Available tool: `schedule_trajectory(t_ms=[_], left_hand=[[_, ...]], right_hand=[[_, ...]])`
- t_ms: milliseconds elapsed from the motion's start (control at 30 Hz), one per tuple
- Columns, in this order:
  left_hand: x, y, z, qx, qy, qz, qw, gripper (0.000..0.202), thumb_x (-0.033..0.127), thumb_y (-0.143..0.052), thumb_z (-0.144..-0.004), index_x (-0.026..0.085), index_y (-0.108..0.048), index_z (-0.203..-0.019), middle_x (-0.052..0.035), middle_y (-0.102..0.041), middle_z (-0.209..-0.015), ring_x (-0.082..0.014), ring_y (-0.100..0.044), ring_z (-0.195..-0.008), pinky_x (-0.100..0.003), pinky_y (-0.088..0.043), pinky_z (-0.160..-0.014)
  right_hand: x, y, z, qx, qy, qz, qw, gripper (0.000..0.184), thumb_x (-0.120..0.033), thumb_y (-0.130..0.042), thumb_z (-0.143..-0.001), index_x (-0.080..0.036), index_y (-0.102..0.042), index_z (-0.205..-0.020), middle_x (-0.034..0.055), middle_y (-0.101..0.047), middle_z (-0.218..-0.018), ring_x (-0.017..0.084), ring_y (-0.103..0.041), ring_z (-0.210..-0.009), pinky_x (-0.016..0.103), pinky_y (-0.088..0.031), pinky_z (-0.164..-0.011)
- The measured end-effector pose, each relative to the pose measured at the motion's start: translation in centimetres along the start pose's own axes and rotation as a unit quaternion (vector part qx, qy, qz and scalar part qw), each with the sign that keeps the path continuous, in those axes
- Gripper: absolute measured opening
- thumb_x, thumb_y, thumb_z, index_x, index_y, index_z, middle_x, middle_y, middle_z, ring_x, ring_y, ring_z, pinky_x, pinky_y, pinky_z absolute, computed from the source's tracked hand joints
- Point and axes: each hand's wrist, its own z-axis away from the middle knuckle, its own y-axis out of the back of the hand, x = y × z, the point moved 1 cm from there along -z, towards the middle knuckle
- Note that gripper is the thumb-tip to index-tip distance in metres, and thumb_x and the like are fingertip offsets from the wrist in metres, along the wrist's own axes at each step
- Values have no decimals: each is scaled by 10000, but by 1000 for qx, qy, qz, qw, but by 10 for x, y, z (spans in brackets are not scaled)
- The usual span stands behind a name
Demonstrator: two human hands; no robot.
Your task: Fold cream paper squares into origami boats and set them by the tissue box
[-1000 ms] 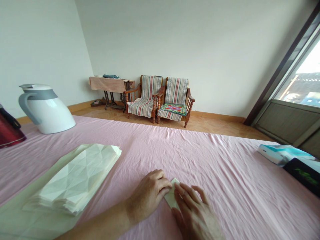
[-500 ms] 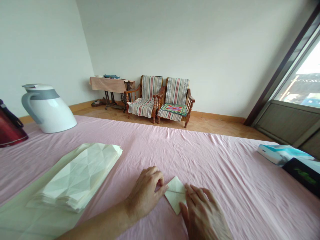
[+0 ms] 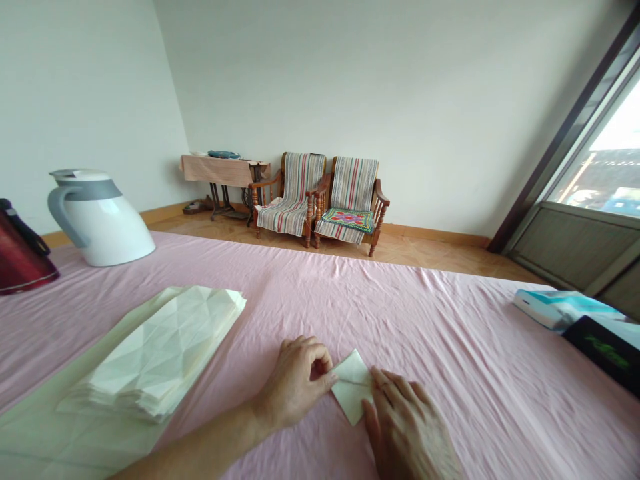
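Note:
A small folded piece of pale paper (image 3: 353, 387) lies on the pink cloth between my hands, with a crease or slit across its middle. My left hand (image 3: 296, 381) pinches the paper's left corner between thumb and forefinger, the other fingers curled in. My right hand (image 3: 407, 421) rests palm down on the right side, its fingers stretched out and its fingertips and thumb touching the paper's right edge. Off to the left lies a stack of creased pale paper sheets (image 3: 173, 343) on top of a larger flat sheet (image 3: 80, 437).
The pink tablecloth (image 3: 450, 333) is wrinkled. At the left stand a white and grey jug (image 3: 113, 223) and a red flask (image 3: 23, 257). A tissue pack (image 3: 563, 308) and a black box (image 3: 600, 350) lie at the right. Two wooden armchairs (image 3: 347, 183) stand beyond the table.
The folded paper has turned or shifted very slightly between my hands. My left hand still pinches its corner, and my right hand stays at its right edge.

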Motion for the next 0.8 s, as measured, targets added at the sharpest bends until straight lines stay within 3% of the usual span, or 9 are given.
schedule_trajectory(t_ms=[100,200,300,433,533,633,733,800], left_hand=[[1,0,0,19,-12,33,999,120,150,-642,-754,171,-573,-658,20,-580,-696,-147,-540,-694,-262,-363,-677],[6,3,1,58,-33,47,997,133,146,-586,-799,170,-537,-678,10,-560,-709,-147,-541,-696,-262,-379,-669],[17,9,5,131,-115,10,985,150,200,-572,-851,172,-532,-709,-6,-562,-734,-174,-542,-756,-313,-375,-742],[29,16,16,160,-235,-110,952,137,157,-509,-898,171,-547,-767,-20,-581,-766,-187,-524,-770,-386,-336,-813],[35,18,24,147,-303,-173,926,144,71,-472,-906,163,-551,-829,-25,-608,-801,-184,-537,-796,-404,-327,-844],[36,19,28,138,-345,-175,912,144,47,-472,-917,162,-547,-872,-25,-622,-820,-177,-541,-812,-387,-349,-844],[31,18,24,127,-334,-113,927,56,119,-517,-930,171,-538,-938,-46,-615,-884,-191,-535,-849,-370,-397,-826],[25,17,18,111,-297,-71,946,131,221,-583,-918,175,-528,-1028,-76,-596,-972,-218,-528,-912,-375,-429,-826]], right_hand=[[7,2,-1,-20,-16,-5,1000,280,-153,-393,-899,-201,-651,-802,110,-700,-924,258,-622,-832,410,-448,-726],[13,5,-4,-20,-38,-49,998,234,-172,-422,-914,-172,-641,-996,142,-635,-1117,272,-619,-906,416,-506,-713],[12,8,-7,20,-32,-140,989,390,-100,-418,-915,-179,-510,-1286,147,-547,-1203,209,-615,-905,330,-545,-686],[4,10,-8,25,10,-208,978,547,-6,-394,-891,-215,-403,-1396,126,-523,-1140,165,-604,-884,270,-549,-696],[0,10,-7,27,27,-214,976,537,7,-382,-883,-207,-424,-1374,118,-534,-1082,159,-598,-835,259,-541,-665],[0,10,-7,42,39,-192,980,408,-35,-411,-888,-216,-527,-1235,87,-562,-972,155,-576,-720,265,-515,-595],[5,10,-8,43,2,-196,980,301,-50,-399,-893,-221,-564,-1079,73,-578,-930,160,-587,-716,260,-501,-593],[9,9,-9,21,-43,-229,972,275,-48,-378,-889,-223,-543,-1023,68,-585,-934,165,-611,-773,256,-508,-641]])
